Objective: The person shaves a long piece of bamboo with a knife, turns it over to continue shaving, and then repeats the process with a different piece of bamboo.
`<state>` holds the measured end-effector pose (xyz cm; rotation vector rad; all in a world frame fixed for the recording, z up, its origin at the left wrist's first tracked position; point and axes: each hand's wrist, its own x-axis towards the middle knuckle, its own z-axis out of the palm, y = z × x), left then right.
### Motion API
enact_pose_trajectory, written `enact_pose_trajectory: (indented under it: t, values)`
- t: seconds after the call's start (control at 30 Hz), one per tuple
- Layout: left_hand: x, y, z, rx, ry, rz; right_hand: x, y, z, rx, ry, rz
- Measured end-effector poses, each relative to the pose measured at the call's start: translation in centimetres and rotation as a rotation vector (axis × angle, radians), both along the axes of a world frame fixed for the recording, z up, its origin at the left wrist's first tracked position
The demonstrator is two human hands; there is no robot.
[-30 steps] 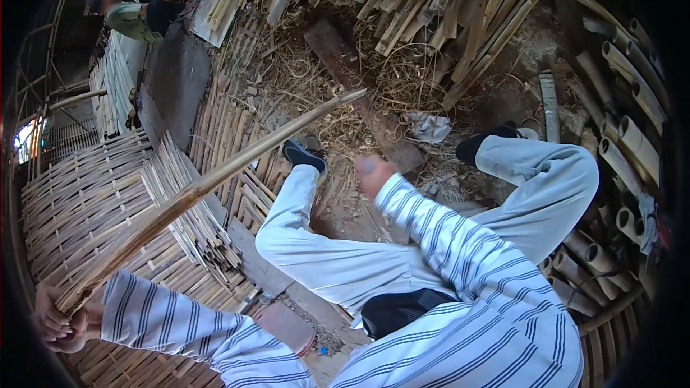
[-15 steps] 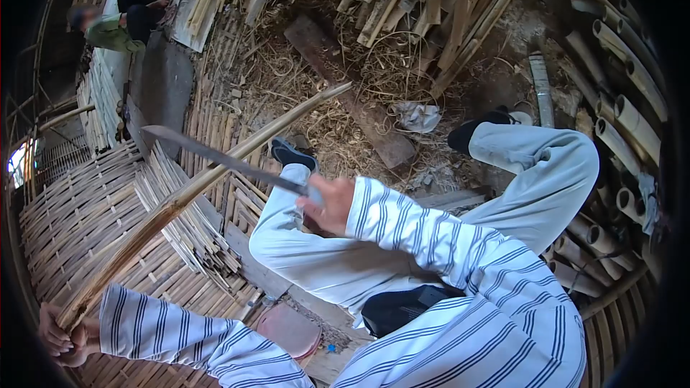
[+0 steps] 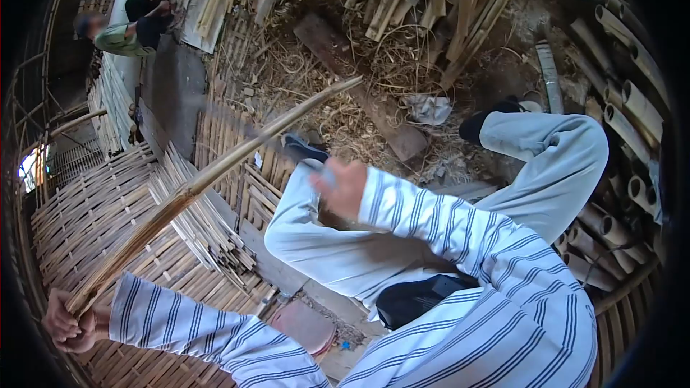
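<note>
My left hand (image 3: 70, 323) is closed around the lower end of a long bamboo pole (image 3: 190, 190), at the bottom left. The pole slants up to the right and its thin tip lies over the shavings. My right hand (image 3: 341, 185) is closed on the handle of a long knife (image 3: 248, 129), just right of the pole. Motion smears the blade, which shows only faintly behind and beyond the pole, so I cannot tell whether it touches.
Curly shavings (image 3: 366, 111) surround a dark wooden block (image 3: 359, 86). Split bamboo (image 3: 474, 7) lies at the top, bamboo tubes (image 3: 632, 115) at the right, woven matting (image 3: 100, 208) and thin strips (image 3: 205, 226) at the left. Another person (image 3: 122, 37) sits at the upper left.
The knife blade has gone from sharp to blurred and appears swung higher. The whole view has shifted slightly, with the scene moving right. Both hands keep their hold.
</note>
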<state>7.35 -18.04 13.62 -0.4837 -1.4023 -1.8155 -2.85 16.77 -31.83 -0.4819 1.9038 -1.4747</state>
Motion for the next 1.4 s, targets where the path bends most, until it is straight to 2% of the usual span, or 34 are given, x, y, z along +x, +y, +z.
enact_pose_trajectory:
  t: [0.03, 0.07, 0.13, 0.17, 0.2, 0.23, 0.27, 0.3, 0.33, 0.37, 0.4, 0.43, 0.47, 0.5, 0.57, 0.67, 0.7, 0.73, 0.8, 0.83, 0.87, 0.9, 0.93, 0.97, 1.0, 1.1, 1.17, 1.2, 1.23, 1.27, 1.3, 1.33, 1.4]
  values:
    - [0.1, 0.7, 0.4, -0.019, 0.022, 0.095, 0.5, -0.1, 2.0, -0.066, 0.117, -0.003]
    - [0.3, 1.3, 0.5, -0.040, 0.042, 0.188, 0.3, 0.2, 3.7, -0.111, 0.171, 0.113]
    - [0.0, 1.8, 0.1, -0.144, 0.044, 0.106, 0.6, 0.2, 4.3, -0.133, 0.260, 0.174]
    - [0.1, 2.2, 0.0, -0.200, 0.048, 0.068, 0.9, 0.1, 2.5, -0.155, 0.302, 0.037]
    - [0.1, 2.6, 0.0, -0.259, 0.054, 0.030, 1.1, -0.1, -0.3, -0.180, 0.346, -0.100]
    - [0.0, 3.3, -0.1, -0.320, 0.059, -0.009, -0.3, 0.4, -1.7, 0.105, -0.010, -0.038]
    - [-0.2, 3.8, -0.5, -0.282, 0.056, -0.115, -2.6, 2.2, -3.5, 0.034, -0.144, 0.010]
    - [-0.5, 4.4, -1.4, -0.244, 0.059, -0.224, -2.1, 0.7, -14.7, 0.410, 0.105, 0.224]
    - [-1.0, 5.3, -2.1, -0.208, 0.067, -0.335, -2.7, 2.3, -20.5, 0.539, -0.009, 0.219]
    - [-2.0, 7.1, -2.6, -0.107, 0.054, -0.380, -2.0, 3.8, -21.8, 0.629, -0.096, 0.066]
    - [-3.8, 7.2, -1.8, 0.080, 0.299, -0.232, -1.5, 4.2, -21.9, 0.714, -0.185, -0.096]
    - [-5.4, 7.3, -1.1, 0.231, 0.532, -0.042, -1.5, 3.4, -20.7, 0.535, -0.173, -0.188]
    - [-4.6, 5.6, 0.3, 0.215, 0.598, 0.180, -0.2, 2.3, -19.3, 0.364, -0.181, -0.243]
    - [-3.8, 3.9, 1.7, 0.216, 0.641, 0.416, -0.1, 1.1, -19.0, 0.390, -0.171, -0.183]
    - [1.3, 0.1, 0.6, -0.214, 0.043, 0.347, -0.7, 0.1, -11.5, 0.242, -0.033, -0.198]
    - [-2.0, 3.7, -2.1, -0.026, 0.030, -0.217, -0.1, -0.3, -5.4, 0.085, 0.105, -0.068]
    - [-1.5, 3.3, -2.2, 0.055, 0.099, -0.206, -0.4, 0.3, -3.6, 0.056, 0.122, 0.004]
    - [0.9, 0.4, -0.8, -0.012, 0.116, 0.039, -0.8, 0.7, -2.9, 0.027, 0.140, 0.081]
    - [6.2, -7.4, 2.1, -0.150, 0.141, 0.546, -0.7, 0.8, -5.5, 0.162, 0.094, 0.140]
    - [6.7, -7.5, 1.1, -0.218, 0.061, 0.291, -0.3, 1.2, -7.7, 0.093, -0.001, -0.004]
    - [6.5, -6.9, 0.6, -0.210, 0.059, 0.298, -0.8, 1.4, -10.1, 0.243, -0.200, -0.038]
    - [5.8, -5.8, 0.1, -0.206, 0.061, 0.303, 1.2, 0.3, -17.5, 0.285, -0.150, -0.279]
    - [4.9, -4.6, -0.3, -0.204, 0.067, 0.308, -0.4, 1.2, -19.3, 0.440, -0.208, -0.242]
    - [3.6, -3.0, -0.8, -0.146, 0.068, 0.219, -2.4, 2.8, -18.1, 0.503, -0.222, -0.184]
    - [1.9, -1.1, -1.4, -0.087, 0.069, 0.130, -2.8, 3.0, -19.9, 0.600, -0.211, -0.185]
    - [1.5, -0.5, -0.7, -0.032, 0.074, -0.009, -3.6, 2.5, -17.4, 0.506, -0.177, -0.152]
    - [1.2, 0.1, -0.6, -0.087, 0.071, 0.087, -2.8, 1.3, -14.1, 0.379, -0.171, -0.118]
    - [1.1, 0.4, -0.6, -0.114, 0.068, 0.136, -2.5, 1.2, -10.7, 0.258, -0.006, -0.025]
    - [2.1, -1.8, 0.4, -0.133, 0.043, 0.044, -2.2, 1.1, -7.4, 0.137, 0.160, 0.069]
    - [2.8, -2.9, 0.8, -0.150, 0.016, -0.043, -1.4, 0.5, -5.2, 0.109, -0.040, 0.040]
    - [1.5, -1.2, -0.2, -0.105, 0.025, -0.110, -0.6, 0.0, -3.2, 0.036, 0.077, -0.027]
    - [-0.7, 2.1, -2.1, -0.060, 0.042, -0.177, -0.7, 0.2, -1.0, -0.020, 0.096, 0.009]
    - [-1.7, 3.2, -3.0, -0.039, 0.085, -0.152, -0.4, 0.1, -0.2, 0.026, 0.239, 0.011]
